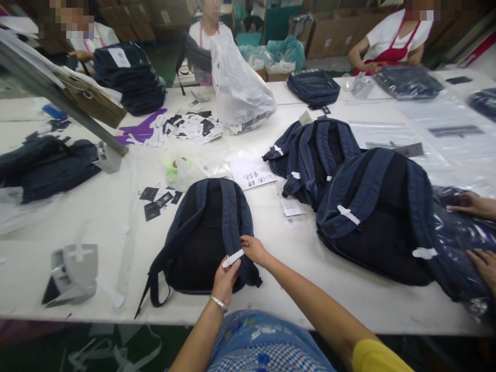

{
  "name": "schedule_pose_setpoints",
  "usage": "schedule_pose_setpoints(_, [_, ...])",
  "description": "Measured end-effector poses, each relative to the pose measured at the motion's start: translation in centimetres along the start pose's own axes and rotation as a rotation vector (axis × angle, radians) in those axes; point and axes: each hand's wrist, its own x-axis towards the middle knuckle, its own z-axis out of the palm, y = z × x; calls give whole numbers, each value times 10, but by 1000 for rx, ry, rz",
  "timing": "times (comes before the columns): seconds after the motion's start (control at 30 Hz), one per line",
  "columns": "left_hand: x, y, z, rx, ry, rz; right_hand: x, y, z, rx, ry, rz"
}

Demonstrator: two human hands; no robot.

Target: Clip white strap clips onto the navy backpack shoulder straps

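A navy backpack [194,253] lies on the table in front of me with its black back panel and shoulder straps facing up. Across its right-hand strap [229,222] runs a white strip with a wavy edge [233,258]. My left hand [226,281] is closed on the strip's lower left end, thumb on top and fingers partly hidden. At the strip's upper right end, my right hand [252,249] pinches the strap's edge; its fingertips are partly hidden. The left-hand strap trails its webbing [149,289] toward the front edge.
More navy backpacks [372,217] with white strips on their straps lie to the right, beside another person's hands [478,206]. Black tags [158,201], a handwritten paper [251,173] and a grey tape dispenser [73,274] lie around. Across the table, people stand near a stack of bags [127,77].
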Motion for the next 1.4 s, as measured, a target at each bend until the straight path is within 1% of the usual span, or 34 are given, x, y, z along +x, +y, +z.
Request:
schedule_pose_setpoints(0.07, [-3,5,0,-63,-57,-55,2,-5,3,81,-52,27])
schedule_pose_setpoints(0.13, [-4,9,-2,-27,-28,-50,3,-8,7,161,-48,98])
schedule_pose_setpoints(0.17, [-4,10,-3,14,8,-23,4,-9,9,189,-31,136])
schedule_pose_setpoints(0.23, [-2,10,-2,79,65,80,5,-10,13,220,-10,185])
schedule_pose_setpoints(0.3, [1,8,3,98,85,196,6,-12,17,239,-10,203])
schedule_pose_setpoints(0.37, [3,7,9,96,106,258,6,-16,21,288,-6,195])
schedule_pose_setpoints(0.4, [4,7,12,92,112,260,6,-18,22,318,-7,175])
schedule_pose_setpoints(0.47, [5,7,14,82,113,222,3,-24,23,361,-20,121])
schedule_pose_setpoints(0.53, [6,9,14,71,107,163,0,-28,21,346,-39,79])
schedule_pose_setpoints(0.6, [7,9,12,73,107,123,-2,-29,16,259,-31,56])
schedule_pose_setpoints(0.7, [10,2,10,96,106,121,-2,-23,6,-13,-18,-25])
schedule_pose_setpoints(0.77, [11,-9,10,79,121,147,2,-16,2,-256,-17,-76])
schedule_pose_setpoints(0.83, [9,-23,8,35,159,169,7,-12,2,-484,8,-72])
schedule_pose_setpoints(0.9, [4,-34,1,22,183,167,8,-11,4,-660,45,-69])
schedule_pose_setpoints(0.93, [-1,-36,-4,50,174,154,7,-12,7,-719,61,-94])
schedule_pose_setpoints(1.0, [-11,-32,-16,186,157,175,-1,-17,11,-795,117,-203])
schedule_pose_setpoints(1.03, [-16,-24,-21,290,174,233,-8,-20,13,-827,162,-280])
schedule_pose_setpoints(1.07, [-20,-14,-25,410,212,329,-16,-21,15,-861,205,-360])
schedule_pose_setpoints(1.1, [-23,-1,-25,541,254,457,-25,-22,16,-899,232,-441])
schedule_pose_setpoints(1.13, [-24,12,-24,673,282,600,-34,-20,16,-946,227,-517])
schedule_pose_setpoints(1.17, [-21,25,-20,797,277,737,-43,-16,17,-997,186,-581])
schedule_pose_setpoints(1.2, [-15,36,-14,917,227,854,-52,-10,17,-1049,117,-627])
schedule_pose_setpoints(1.23, [-7,43,-6,1029,151,942,-62,-2,18,-1095,41,-648])
schedule_pose_setpoints(1.27, [4,47,1,1139,67,1000,-71,8,18,-1133,-24,-645])
schedule_pose_setpoints(1.33, [31,44,12,1361,-65,1043,-92,31,19,-1190,-90,-588])
schedule_pose_setpoints(1.4, [55,31,16,1546,-122,1028,-113,49,14,-1222,-110,-519])
